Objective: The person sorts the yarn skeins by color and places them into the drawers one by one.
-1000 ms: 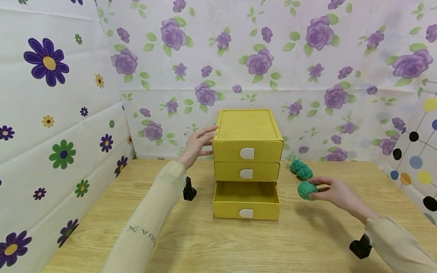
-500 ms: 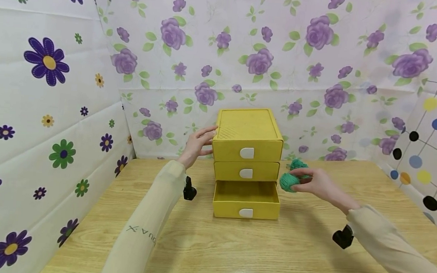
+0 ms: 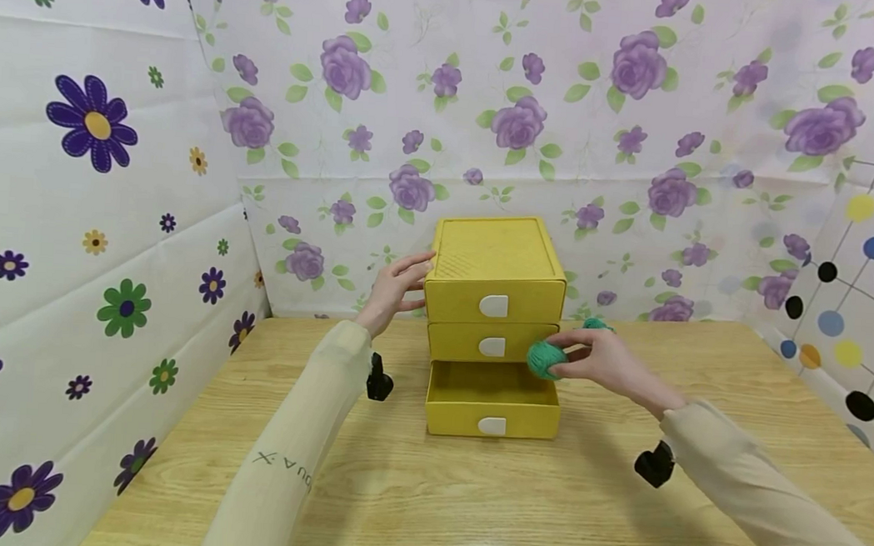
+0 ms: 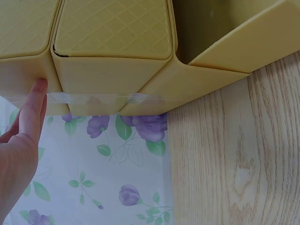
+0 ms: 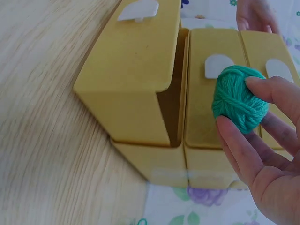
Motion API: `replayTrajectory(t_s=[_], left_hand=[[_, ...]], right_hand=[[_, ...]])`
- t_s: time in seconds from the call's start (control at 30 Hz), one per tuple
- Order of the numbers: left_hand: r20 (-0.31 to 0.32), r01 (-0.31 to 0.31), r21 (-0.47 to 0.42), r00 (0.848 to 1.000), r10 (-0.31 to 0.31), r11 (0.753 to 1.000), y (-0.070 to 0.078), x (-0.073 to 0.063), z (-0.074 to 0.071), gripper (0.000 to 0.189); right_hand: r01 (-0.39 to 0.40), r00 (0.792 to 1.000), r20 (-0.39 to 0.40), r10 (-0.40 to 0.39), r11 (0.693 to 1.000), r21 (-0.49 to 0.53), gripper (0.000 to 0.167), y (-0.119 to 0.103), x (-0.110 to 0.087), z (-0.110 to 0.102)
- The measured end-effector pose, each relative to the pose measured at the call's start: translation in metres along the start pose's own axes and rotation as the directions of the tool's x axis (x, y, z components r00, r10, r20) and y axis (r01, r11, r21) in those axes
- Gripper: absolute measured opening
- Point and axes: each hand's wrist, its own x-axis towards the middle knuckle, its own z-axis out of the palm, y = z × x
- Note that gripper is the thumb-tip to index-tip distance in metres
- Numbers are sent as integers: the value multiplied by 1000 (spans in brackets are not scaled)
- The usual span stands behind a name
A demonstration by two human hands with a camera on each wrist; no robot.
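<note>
A yellow three-drawer box (image 3: pixel 498 252) with white tabs stands on the table; its bottom drawer (image 3: pixel 491 420) is pulled out. My left hand (image 3: pixel 393 291) rests its straight fingertips on the box's left side near the top, and the left wrist view shows a finger (image 4: pixel 35 105) against that wall. My right hand (image 3: pixel 604 360) pinches a ball of green yarn (image 3: pixel 547 360) between thumb and fingers. In the head view the ball overlaps the right end of the open drawer. The right wrist view has the yarn ball (image 5: pixel 240 98) before the shut drawer fronts.
More green yarn (image 3: pixel 597 324) lies behind my right hand, mostly hidden by it. The wooden table (image 3: pixel 423 498) reaches back to a flowered cloth wall (image 3: pixel 433 97). Patterned cloth also hangs on the left and right sides.
My right hand has carried the green yarn ball leftward from beside the box to over the open drawer's right end. My left hand has stayed on the box.
</note>
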Motion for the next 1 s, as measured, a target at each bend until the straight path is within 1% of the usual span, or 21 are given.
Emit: replayTrajectory(t_s=[0.13, 0.43, 0.77, 1.0], left_hand=[[-4, -2, 8, 1000, 2, 1000, 3, -3, 1, 42], [-3, -3, 13, 1000, 3, 1000, 1, -3, 1, 42], [-2, -7, 4, 1000, 7, 1000, 1, -2, 1, 42], [3, -17, 13, 1000, 17, 1000, 0, -2, 0, 42]], right_hand=[[27, 1000, -3, -27, 1000, 3, 43, -6, 7, 6], [94, 996, 1, -94, 995, -27, 39, -18, 20, 23], [68, 998, 0, -68, 998, -18, 39, -33, 33, 40], [85, 996, 19, -85, 996, -32, 38, -41, 42, 59]])
